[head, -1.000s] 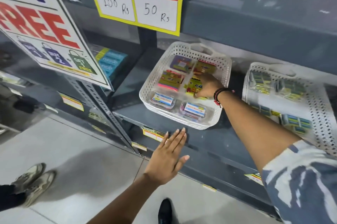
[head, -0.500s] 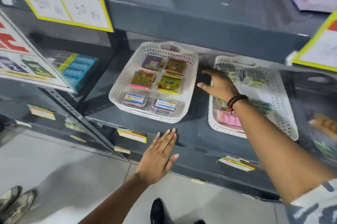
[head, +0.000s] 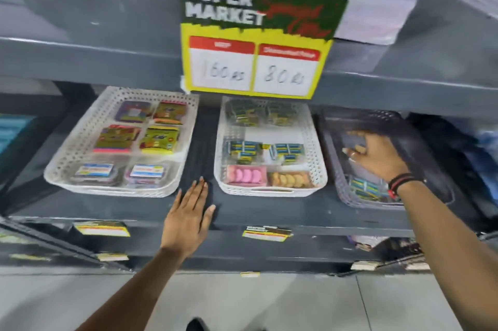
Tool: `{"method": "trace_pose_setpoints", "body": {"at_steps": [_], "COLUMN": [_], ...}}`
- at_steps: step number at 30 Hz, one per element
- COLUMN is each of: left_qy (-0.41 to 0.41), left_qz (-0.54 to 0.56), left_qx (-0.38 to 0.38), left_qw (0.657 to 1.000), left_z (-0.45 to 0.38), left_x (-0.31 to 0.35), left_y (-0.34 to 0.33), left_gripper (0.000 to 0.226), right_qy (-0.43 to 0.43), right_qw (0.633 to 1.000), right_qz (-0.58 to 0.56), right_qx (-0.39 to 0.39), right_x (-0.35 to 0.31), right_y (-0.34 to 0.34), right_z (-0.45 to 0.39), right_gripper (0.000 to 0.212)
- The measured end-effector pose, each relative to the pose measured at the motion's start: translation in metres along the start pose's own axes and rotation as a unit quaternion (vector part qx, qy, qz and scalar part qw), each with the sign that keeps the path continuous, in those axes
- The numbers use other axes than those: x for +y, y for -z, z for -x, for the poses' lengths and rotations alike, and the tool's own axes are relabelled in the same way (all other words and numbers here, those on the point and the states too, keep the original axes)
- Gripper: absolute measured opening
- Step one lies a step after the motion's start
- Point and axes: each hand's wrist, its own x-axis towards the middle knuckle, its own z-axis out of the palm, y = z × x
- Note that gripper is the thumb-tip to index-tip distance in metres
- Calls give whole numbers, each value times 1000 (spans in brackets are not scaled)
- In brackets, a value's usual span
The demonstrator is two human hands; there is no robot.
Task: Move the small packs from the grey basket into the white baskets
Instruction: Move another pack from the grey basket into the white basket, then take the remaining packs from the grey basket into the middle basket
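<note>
Having left the two white baskets [head: 121,142] [head: 269,147] to its left, the right hand [head: 377,158] now reaches, fingers spread and apparently empty, into the one grey basket [head: 388,120] where small packs [head: 366,189] lie beneath its wrist, another pickup likely; left hand [head: 188,217] flat on the shelf [head: 269,212].
</note>
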Motion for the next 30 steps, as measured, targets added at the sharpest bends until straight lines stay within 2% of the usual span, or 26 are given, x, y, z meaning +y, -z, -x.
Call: {"method": "trace_pose_setpoints", "body": {"at_steps": [2,4,7,9,12,16,19,25,30], "left_qy": [3,-3,-3,2,2,6,7,8,17], "left_qz": [-5,-9,-11,-13,-23,-32,-35,-40,-45], "left_qx": [6,10,12,10,7,7,9,13,17], "left_qw": [1000,1000,1000,1000,1000,999,999,999,999], "left_z": [-1,0,-2,-1,1,0,1,1,1], "left_x": [0,-3,-2,-5,-4,-3,-2,-2,0], "left_y": [-3,-5,-5,-6,-6,-4,-4,-6,-5], "left_gripper": [62,62,63,64,64,61,59,59,59], "right_qy": [-43,-73,-82,-88,-74,-52,-43,-63,-76], "right_qw": [998,990,972,964,967,973,973,971,977], "right_qz": [18,34,45,51,64,74,83,94,87], "right_qx": [-47,-120,-216,-246,-236,-210,-209,-212,-181], "right_x": [26,50,73,80,93,96,91,77,67], "right_y": [8,8,0,-12,-27,-36,-39,-28,-16], "right_z": [7,11,17,19,20,18,17,18,18], "right_gripper": [40,46,63,62,45,49,35,57,58]}}
